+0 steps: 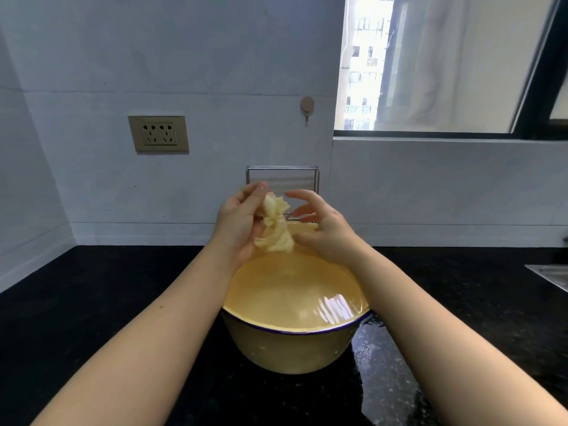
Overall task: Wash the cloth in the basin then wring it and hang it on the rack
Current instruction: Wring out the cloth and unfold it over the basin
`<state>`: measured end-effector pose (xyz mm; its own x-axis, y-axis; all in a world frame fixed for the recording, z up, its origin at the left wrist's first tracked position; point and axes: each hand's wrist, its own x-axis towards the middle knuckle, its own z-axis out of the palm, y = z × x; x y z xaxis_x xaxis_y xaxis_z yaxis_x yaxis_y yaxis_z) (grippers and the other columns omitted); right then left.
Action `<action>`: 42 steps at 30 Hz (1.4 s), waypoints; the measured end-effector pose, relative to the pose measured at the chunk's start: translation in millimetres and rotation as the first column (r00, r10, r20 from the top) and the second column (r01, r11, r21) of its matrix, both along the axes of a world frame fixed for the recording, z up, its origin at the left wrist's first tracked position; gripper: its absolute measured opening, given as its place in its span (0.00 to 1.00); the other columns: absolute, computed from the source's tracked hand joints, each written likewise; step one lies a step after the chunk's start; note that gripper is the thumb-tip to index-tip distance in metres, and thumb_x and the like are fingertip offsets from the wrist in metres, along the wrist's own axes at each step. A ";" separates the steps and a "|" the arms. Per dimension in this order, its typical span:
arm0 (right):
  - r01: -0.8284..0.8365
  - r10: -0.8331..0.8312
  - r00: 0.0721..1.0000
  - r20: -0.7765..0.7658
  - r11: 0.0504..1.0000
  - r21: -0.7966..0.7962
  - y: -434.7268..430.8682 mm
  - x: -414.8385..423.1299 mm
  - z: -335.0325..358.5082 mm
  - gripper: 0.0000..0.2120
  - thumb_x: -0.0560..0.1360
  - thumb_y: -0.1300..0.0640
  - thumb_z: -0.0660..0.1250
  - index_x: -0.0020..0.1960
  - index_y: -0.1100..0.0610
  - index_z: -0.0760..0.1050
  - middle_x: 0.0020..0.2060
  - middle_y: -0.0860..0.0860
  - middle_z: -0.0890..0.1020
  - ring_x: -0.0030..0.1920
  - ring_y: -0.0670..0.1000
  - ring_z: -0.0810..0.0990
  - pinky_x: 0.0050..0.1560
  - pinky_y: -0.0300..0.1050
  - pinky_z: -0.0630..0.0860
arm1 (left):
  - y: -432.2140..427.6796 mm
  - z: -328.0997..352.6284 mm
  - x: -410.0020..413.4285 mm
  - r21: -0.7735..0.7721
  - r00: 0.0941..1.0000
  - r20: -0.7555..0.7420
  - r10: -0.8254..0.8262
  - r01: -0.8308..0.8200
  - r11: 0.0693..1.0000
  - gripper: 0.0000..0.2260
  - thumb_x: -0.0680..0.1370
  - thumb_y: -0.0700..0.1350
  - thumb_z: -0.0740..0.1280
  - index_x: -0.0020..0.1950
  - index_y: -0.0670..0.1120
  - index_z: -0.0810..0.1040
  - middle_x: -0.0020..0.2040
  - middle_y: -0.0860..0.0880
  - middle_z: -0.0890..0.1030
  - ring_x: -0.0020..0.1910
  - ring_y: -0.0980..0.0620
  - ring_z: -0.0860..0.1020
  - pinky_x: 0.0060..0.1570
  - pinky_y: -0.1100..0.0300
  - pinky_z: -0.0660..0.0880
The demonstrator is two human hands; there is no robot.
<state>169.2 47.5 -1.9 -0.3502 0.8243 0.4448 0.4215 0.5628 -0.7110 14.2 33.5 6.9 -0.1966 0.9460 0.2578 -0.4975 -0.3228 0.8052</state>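
A pale yellow cloth point(274, 226), twisted into a wet bunch, hangs above the far rim of the cream basin point(295, 348). The basin has a blue rim and holds water. My left hand point(239, 224) grips the cloth from the left, fingers closed on its upper part. My right hand point(319, 229) is just to the right of the cloth with fingers spread, its thumb close to the lower end; I cannot tell if it touches. Behind both hands, a small metal wire rack point(282, 173) stands against the wall.
The basin sits on a black counter point(107, 287), wet to the right of the basin point(375, 342). A sink edge point(550, 275) shows at far right. On the wall are a socket point(158, 134) and a small hook point(306, 107); a window is upper right.
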 end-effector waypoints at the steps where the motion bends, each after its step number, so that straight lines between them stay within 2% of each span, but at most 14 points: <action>1: -0.028 0.028 0.999 0.026 0.999 0.020 -0.5 -1.0 -0.9 0.31 0.69 0.56 0.72 0.66 0.38 0.65 0.53 0.47 0.76 0.53 0.45 0.75 0.47 0.36 0.71 | -0.1 0.6 -0.7 0.001 0.999 0.038 0.019 -0.019 1.000 0.02 0.76 0.41 0.65 0.44 0.45 0.76 0.32 0.50 0.82 0.30 0.55 0.82 0.25 0.64 0.76; 5: -0.072 0.064 0.995 0.072 0.991 0.115 -2.2 -4.2 -2.6 0.37 0.63 0.50 0.77 0.66 0.36 0.62 0.51 0.47 0.76 0.51 0.44 0.76 0.45 0.29 0.68 | 1.3 0.1 -2.7 -0.008 0.998 0.056 0.043 -0.043 0.999 0.02 0.76 0.43 0.65 0.45 0.46 0.76 0.41 0.47 0.81 0.33 0.55 0.82 0.30 0.61 0.78; 8: -0.079 0.096 0.992 -0.083 0.979 0.189 -4.7 -8.2 -1.2 0.24 0.66 0.48 0.74 0.59 0.37 0.68 0.45 0.44 0.77 0.44 0.43 0.77 0.44 0.32 0.73 | 3.0 0.0 -3.6 -0.003 0.998 0.051 0.028 -0.028 1.000 0.02 0.77 0.43 0.64 0.46 0.45 0.75 0.43 0.46 0.79 0.35 0.55 0.81 0.34 0.59 0.80; 12: -0.052 0.115 0.967 -0.229 0.963 0.263 -5.5 -10.9 3.6 0.06 0.74 0.50 0.66 0.50 0.51 0.76 0.44 0.55 0.80 0.43 0.54 0.78 0.44 0.50 0.76 | 2.1 -0.9 -1.7 0.032 1.000 -0.003 -0.028 0.028 0.999 0.02 0.76 0.40 0.64 0.48 0.44 0.75 0.41 0.46 0.78 0.32 0.57 0.80 0.30 0.66 0.76; 14: -0.049 0.124 0.916 -0.381 0.978 0.201 -4.7 -11.2 8.5 0.06 0.75 0.51 0.65 0.43 0.52 0.76 0.37 0.55 0.77 0.38 0.57 0.76 0.40 0.52 0.76 | 1.2 -2.6 0.2 0.042 0.991 -0.111 -0.078 0.083 0.996 0.06 0.76 0.39 0.64 0.51 0.45 0.77 0.41 0.48 0.81 0.34 0.57 0.80 0.32 0.65 0.76; 15: -0.041 0.099 0.882 -0.461 0.990 0.135 -3.6 -10.4 11.5 0.08 0.76 0.50 0.65 0.40 0.53 0.75 0.34 0.54 0.76 0.34 0.55 0.75 0.37 0.50 0.75 | -0.2 -3.5 1.4 0.041 0.979 -0.159 -0.125 0.133 0.990 0.07 0.76 0.39 0.65 0.52 0.45 0.77 0.39 0.49 0.82 0.34 0.56 0.80 0.33 0.65 0.77; 18: -0.039 -0.035 0.816 -0.576 0.993 -0.116 2.8 -5.4 18.4 0.17 0.74 0.44 0.64 0.41 0.58 0.75 0.34 0.54 0.77 0.34 0.51 0.76 0.36 0.47 0.75 | -4.4 -6.3 3.3 -0.002 0.911 -0.311 -0.270 0.283 0.959 0.13 0.72 0.38 0.67 0.54 0.50 0.78 0.38 0.50 0.84 0.34 0.54 0.81 0.34 0.62 0.77; 22: -0.096 -0.071 0.842 -0.534 0.956 -0.278 6.8 -2.0 16.1 0.17 0.72 0.43 0.68 0.44 0.58 0.73 0.38 0.55 0.79 0.37 0.55 0.79 0.41 0.52 0.77 | -5.9 -7.2 6.5 -0.046 0.864 -0.403 -0.301 0.310 0.950 0.17 0.68 0.43 0.70 0.57 0.49 0.76 0.45 0.49 0.82 0.38 0.53 0.81 0.37 0.61 0.78; 26: -0.062 -0.045 0.888 -0.458 0.974 -0.217 5.3 -6.4 17.5 0.15 0.72 0.44 0.69 0.42 0.56 0.73 0.34 0.51 0.81 0.32 0.49 0.80 0.34 0.46 0.78 | -5.3 -4.8 12.3 -0.091 0.886 -0.396 -0.241 0.223 0.971 0.18 0.71 0.59 0.66 0.53 0.49 0.79 0.44 0.48 0.81 0.39 0.54 0.81 0.33 0.59 0.78; 28: -0.008 -0.065 0.930 -0.362 0.981 -0.196 2.8 -12.1 20.6 0.21 0.72 0.41 0.66 0.43 0.61 0.74 0.34 0.53 0.81 0.33 0.49 0.80 0.34 0.47 0.78 | -2.3 -5.7 14.4 -0.086 0.904 -0.398 -0.153 0.129 0.988 0.17 0.76 0.57 0.61 0.56 0.47 0.78 0.47 0.46 0.81 0.43 0.51 0.81 0.35 0.59 0.78; 31: 0.013 -0.068 0.954 -0.291 0.983 -0.185 -0.6 -20.7 25.3 0.30 0.73 0.38 0.63 0.48 0.68 0.76 0.38 0.61 0.81 0.39 0.54 0.79 0.45 0.56 0.79 | -1.1 -5.8 18.7 -0.065 0.928 -0.372 -0.011 -0.014 0.998 0.14 0.78 0.55 0.60 0.52 0.49 0.79 0.48 0.46 0.82 0.46 0.49 0.82 0.36 0.59 0.77; 34: -0.014 -0.034 0.962 -0.270 0.984 -0.176 -2.9 -21.6 28.6 0.25 0.71 0.38 0.66 0.41 0.62 0.75 0.35 0.56 0.78 0.36 0.51 0.78 0.40 0.50 0.76 | -0.1 -4.9 22.4 -0.045 0.884 -0.449 0.134 -0.172 0.984 0.11 0.78 0.52 0.60 0.48 0.49 0.78 0.47 0.44 0.83 0.46 0.47 0.82 0.40 0.56 0.78; 37: -0.007 -0.031 0.969 -0.245 0.988 -0.151 1.1 -16.8 26.4 0.17 0.72 0.44 0.68 0.41 0.58 0.72 0.35 0.55 0.77 0.35 0.51 0.77 0.37 0.46 0.74 | -1.5 -4.1 20.8 0.042 0.809 -0.533 0.247 -0.267 0.963 0.11 0.77 0.51 0.63 0.47 0.44 0.79 0.43 0.45 0.82 0.41 0.49 0.81 0.35 0.62 0.79; 42: -0.042 -0.091 0.926 -0.366 0.939 -0.340 4.3 -8.9 28.7 0.18 0.76 0.44 0.62 0.52 0.57 0.78 0.42 0.55 0.83 0.38 0.53 0.82 0.39 0.48 0.80 | -6.5 6.5 18.8 0.139 0.795 -0.550 0.255 -0.214 0.967 0.03 0.73 0.47 0.70 0.41 0.49 0.80 0.36 0.49 0.80 0.28 0.58 0.79 0.31 0.65 0.77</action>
<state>160.3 51.9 26.8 -0.1919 0.9533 0.2331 0.1001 0.2553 -0.9617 33.0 27.0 13.4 -0.2129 0.8663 0.4518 0.1301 -0.4332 0.8919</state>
